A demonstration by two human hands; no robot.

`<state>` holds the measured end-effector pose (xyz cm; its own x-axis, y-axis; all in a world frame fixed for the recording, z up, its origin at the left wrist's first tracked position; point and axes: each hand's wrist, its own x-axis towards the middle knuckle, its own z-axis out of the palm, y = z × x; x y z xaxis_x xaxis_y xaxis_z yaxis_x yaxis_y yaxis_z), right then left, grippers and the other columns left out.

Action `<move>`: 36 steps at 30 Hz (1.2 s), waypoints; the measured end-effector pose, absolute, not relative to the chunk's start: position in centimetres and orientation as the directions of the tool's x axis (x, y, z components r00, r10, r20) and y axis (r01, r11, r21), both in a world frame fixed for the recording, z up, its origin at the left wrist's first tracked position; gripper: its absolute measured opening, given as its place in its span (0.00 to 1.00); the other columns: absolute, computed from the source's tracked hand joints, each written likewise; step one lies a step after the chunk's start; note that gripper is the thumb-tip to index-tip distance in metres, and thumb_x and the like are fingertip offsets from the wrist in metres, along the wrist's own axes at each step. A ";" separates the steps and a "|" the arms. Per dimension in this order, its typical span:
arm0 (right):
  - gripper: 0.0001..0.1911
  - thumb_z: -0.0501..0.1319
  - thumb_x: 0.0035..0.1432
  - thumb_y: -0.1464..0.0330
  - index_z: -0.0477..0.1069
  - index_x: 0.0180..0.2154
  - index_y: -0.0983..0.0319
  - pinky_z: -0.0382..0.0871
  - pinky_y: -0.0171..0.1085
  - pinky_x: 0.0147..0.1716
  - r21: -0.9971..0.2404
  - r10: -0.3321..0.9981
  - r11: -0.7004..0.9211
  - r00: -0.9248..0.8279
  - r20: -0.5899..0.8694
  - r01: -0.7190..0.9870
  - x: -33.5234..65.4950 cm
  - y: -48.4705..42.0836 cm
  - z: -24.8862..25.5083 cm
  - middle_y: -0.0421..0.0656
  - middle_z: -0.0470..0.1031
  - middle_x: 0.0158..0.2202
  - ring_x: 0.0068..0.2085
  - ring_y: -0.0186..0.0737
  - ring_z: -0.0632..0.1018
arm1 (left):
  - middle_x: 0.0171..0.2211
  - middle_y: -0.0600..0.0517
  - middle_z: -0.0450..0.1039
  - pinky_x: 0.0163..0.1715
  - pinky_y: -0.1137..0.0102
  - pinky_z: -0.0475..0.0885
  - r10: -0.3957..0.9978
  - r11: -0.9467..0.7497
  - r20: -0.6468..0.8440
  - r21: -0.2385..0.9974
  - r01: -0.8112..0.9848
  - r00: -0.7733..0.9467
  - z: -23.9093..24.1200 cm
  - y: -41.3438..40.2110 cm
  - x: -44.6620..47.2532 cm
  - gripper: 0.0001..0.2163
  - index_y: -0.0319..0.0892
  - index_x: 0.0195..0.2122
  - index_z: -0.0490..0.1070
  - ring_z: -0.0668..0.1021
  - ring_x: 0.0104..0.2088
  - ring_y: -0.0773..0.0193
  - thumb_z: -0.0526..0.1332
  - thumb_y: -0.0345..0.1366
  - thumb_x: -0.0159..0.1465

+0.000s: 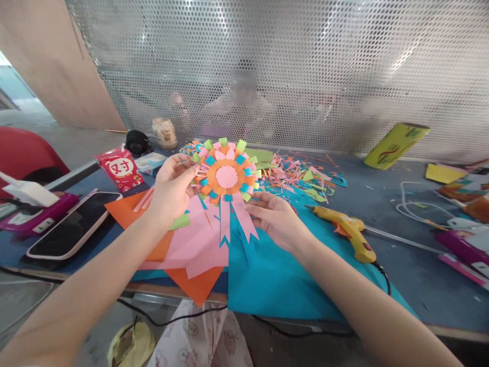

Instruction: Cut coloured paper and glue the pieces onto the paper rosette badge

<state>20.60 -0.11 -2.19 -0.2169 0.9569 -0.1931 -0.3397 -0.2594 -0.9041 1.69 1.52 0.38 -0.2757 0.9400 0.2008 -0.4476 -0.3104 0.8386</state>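
Observation:
A paper rosette (226, 177) with a pink scalloped centre, an orange ring and looped strips in pink, blue, orange and green is held up above the table. Two pink notched tails hang from its lower edge. My left hand (173, 186) pinches the rosette by its left rim. On the lower right, my right hand (277, 218) has its fingertips closed at the right-hand tail; part of the thumb's contact is hidden. Beneath lie pink paper (198, 244), orange paper (200, 283) and a large blue sheet (278, 280). A yellow glue gun (349, 229) rests on the blue sheet's right side.
Paper scraps (294, 173) are heaped behind the rosette, before the perforated metal screen (305, 76). A phone (74, 224), a red packet (119, 168) and a purple power strip (38, 214) sit left. A yellow-green tube (396, 145) and white cable (405, 201) are right.

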 end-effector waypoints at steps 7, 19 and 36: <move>0.20 0.68 0.35 0.80 0.67 0.33 0.61 0.72 0.28 0.26 -0.931 0.958 -0.256 -0.199 -0.208 -0.260 21.0 0.1 -2.6 0.34 0.75 0.25 0.26 0.29 0.77 | 0.25 0.58 0.69 0.14 0.75 0.69 0.945 -0.306 0.219 0.853 -0.422 -0.242 0.1 1.6 1.6 0.13 0.43 0.29 0.65 0.73 0.22 0.68 0.67 0.26 0.45; 0.19 0.68 0.37 0.76 0.66 0.34 0.60 0.70 0.30 0.25 -0.968 0.960 -0.181 -0.245 -0.135 -0.174 21.0 -0.2 -2.5 0.36 0.77 0.27 0.26 0.31 0.77 | 0.25 0.58 0.68 0.14 0.74 0.70 0.942 -0.319 0.233 0.848 -0.424 -0.242 0.3 1.5 1.5 0.13 0.42 0.28 0.65 0.73 0.23 0.68 0.68 0.27 0.44; 0.14 0.67 0.40 0.74 0.70 0.33 0.60 0.60 0.27 0.17 -0.995 0.972 -0.088 -0.215 -0.096 0.048 22.0 0.7 -2.6 0.37 0.75 0.27 0.24 0.30 0.74 | 0.21 0.57 0.71 0.15 0.76 0.65 0.901 -0.301 0.120 0.864 -0.403 -0.417 0.8 3.9 -2.2 0.09 0.41 0.27 0.65 0.73 0.20 0.69 0.59 0.20 0.50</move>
<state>22.05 0.68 -2.63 -0.2152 0.9718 -0.0961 0.0476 -0.0878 -0.9950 -2.18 3.88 0.83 -0.4169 0.9010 0.1198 -0.4031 -0.3014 0.8641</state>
